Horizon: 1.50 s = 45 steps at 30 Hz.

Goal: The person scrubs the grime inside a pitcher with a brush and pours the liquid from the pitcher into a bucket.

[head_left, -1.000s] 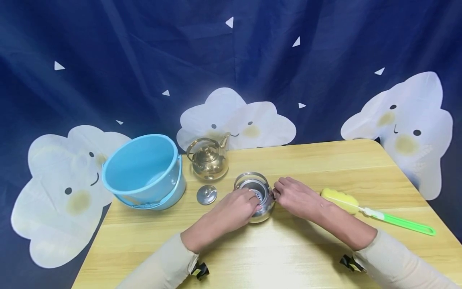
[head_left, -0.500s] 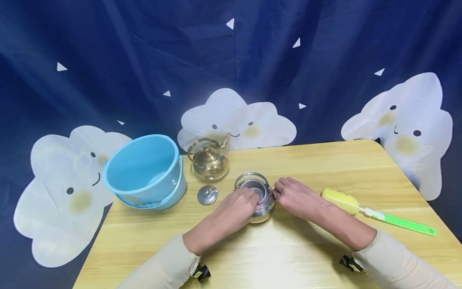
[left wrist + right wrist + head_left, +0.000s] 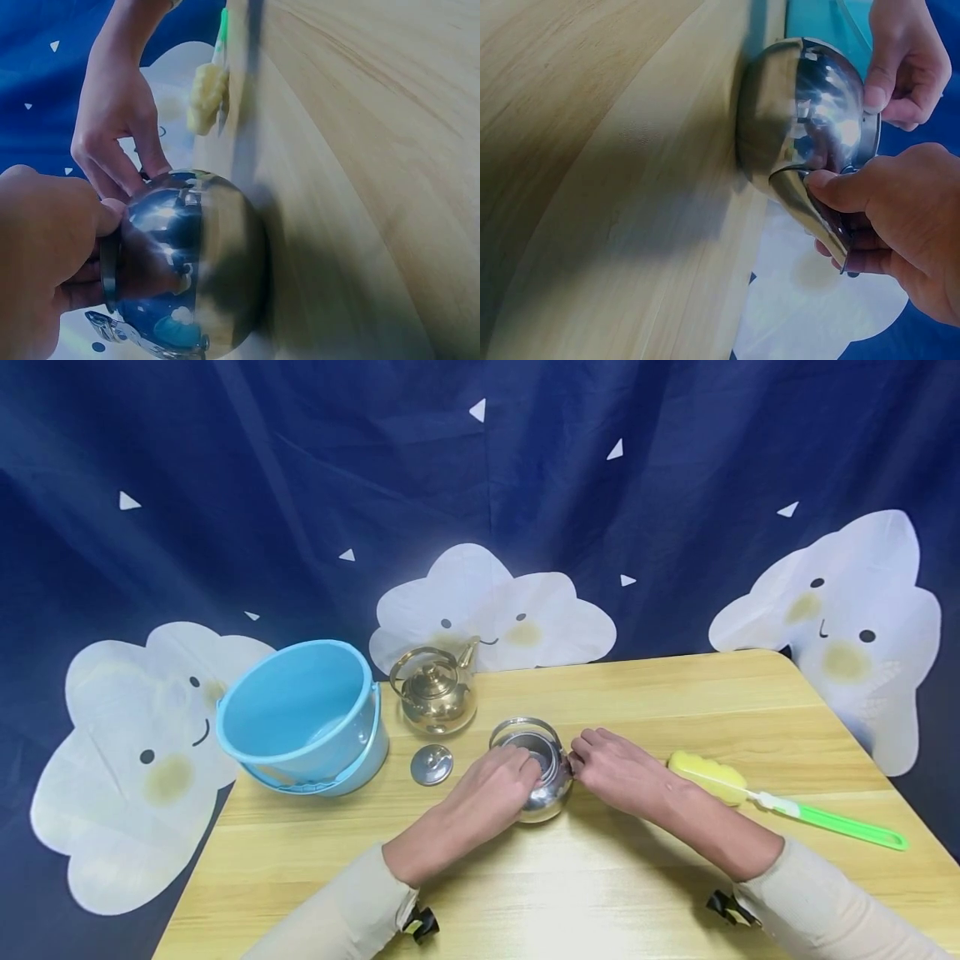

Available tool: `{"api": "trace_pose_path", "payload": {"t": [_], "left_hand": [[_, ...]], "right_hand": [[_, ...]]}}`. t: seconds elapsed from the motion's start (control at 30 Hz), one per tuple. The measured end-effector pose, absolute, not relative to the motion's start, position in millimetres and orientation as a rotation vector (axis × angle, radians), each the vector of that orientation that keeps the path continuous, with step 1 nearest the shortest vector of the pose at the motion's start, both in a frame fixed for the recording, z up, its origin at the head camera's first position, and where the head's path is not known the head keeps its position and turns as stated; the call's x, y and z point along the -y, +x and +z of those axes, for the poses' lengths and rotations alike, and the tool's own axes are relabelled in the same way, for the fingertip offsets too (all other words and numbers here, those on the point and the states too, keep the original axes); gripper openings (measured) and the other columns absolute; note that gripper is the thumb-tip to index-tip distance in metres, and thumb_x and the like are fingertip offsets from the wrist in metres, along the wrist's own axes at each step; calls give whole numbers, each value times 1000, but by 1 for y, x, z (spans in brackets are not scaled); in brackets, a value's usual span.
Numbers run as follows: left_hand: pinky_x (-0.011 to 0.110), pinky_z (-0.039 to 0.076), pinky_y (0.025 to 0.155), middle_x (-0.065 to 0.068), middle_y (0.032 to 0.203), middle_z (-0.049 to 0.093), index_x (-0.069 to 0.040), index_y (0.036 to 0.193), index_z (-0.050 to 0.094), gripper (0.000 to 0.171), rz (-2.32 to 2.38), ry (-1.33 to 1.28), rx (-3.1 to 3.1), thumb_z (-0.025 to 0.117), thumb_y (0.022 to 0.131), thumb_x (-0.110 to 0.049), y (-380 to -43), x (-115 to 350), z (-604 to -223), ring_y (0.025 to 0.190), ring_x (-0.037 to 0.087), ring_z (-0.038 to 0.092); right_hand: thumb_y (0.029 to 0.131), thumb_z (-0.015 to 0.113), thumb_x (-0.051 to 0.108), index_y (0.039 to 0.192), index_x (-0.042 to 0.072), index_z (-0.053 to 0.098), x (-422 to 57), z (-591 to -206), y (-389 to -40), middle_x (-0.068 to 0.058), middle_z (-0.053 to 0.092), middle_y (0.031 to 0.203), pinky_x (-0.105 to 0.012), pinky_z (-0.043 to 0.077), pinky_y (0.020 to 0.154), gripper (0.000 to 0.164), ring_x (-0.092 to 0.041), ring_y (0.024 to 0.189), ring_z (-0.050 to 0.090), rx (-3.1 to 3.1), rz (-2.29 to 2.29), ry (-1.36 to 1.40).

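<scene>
A person's left hand (image 3: 501, 781) pinched the rim (image 3: 869, 139) of a small silver kettle (image 3: 547, 804) while the right hand (image 3: 613, 768) gripped its spout (image 3: 810, 206), both clamped on the pot as it stood upright mid-tabletop (image 3: 660, 902). How far the left hand reached inside could not be made out. The rounded, polished kettle looked liable to twist or tip should the two hands pull unevenly, or the grip on the slick spout give way. The loose lid (image 3: 431, 765), just left of it and near a gold kettle (image 3: 438, 706), risked being knocked by a careless leftward sweep; the sponge brush (image 3: 708, 777), beside the right forearm, risked a nudge.
</scene>
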<state>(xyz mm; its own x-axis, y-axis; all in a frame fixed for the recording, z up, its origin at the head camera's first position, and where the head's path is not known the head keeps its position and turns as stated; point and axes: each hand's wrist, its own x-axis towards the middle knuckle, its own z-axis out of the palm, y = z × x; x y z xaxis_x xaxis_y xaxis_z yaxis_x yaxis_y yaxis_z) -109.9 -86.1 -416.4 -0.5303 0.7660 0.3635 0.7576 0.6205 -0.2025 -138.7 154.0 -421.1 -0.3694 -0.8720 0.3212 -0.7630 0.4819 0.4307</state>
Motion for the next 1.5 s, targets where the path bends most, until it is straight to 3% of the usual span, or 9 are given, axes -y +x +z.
{"api": "trace_pose_path", "payload": {"t": [0.3, 0.43, 0.63, 0.93, 1.5], "left_hand": [[24, 55, 77, 1, 93, 69, -8, 97, 67, 9, 71, -1226, 2390, 62, 91, -3, -111, 89, -420, 84, 12, 62], [24, 55, 76, 0, 94, 68, -8, 97, 67, 5, 61, -1222, 2375, 62, 97, -9, -110, 90, -418, 84, 13, 62], [22, 54, 75, 0, 92, 68, -7, 97, 67, 16, 21, -1231, 2358, 61, 103, -20, -111, 92, -415, 83, 12, 61], [23, 55, 79, -1, 92, 67, -7, 98, 67, 7, -11, -1263, 2366, 61, 99, -9, -111, 96, -406, 85, 12, 60], [21, 52, 75, -2, 89, 66, -9, 94, 65, 10, -34, -1248, 2335, 61, 102, -14, -112, 102, -394, 82, 11, 59]], "right_hand": [[82, 75, 5, 85, 8, 73, -153, -420, -139, -3, 63, 80, -29, 48, 67, 4, -18, 76, 55, 2220, -303, 1352], [80, 76, 4, 85, 7, 74, -154, -419, -139, -3, 64, 80, -29, 48, 67, 6, -18, 75, 55, 2228, -319, 1356], [80, 75, 3, 85, 8, 74, -153, -419, -139, -3, 63, 79, -29, 48, 67, 7, -18, 74, 54, 2229, -334, 1359], [79, 77, 2, 85, 8, 74, -153, -418, -139, -2, 64, 79, -28, 49, 68, 9, -17, 74, 54, 2251, -355, 1366], [80, 78, 4, 85, 8, 75, -152, -417, -139, -2, 64, 79, -28, 48, 67, 8, -18, 74, 55, 2259, -356, 1356]]}}
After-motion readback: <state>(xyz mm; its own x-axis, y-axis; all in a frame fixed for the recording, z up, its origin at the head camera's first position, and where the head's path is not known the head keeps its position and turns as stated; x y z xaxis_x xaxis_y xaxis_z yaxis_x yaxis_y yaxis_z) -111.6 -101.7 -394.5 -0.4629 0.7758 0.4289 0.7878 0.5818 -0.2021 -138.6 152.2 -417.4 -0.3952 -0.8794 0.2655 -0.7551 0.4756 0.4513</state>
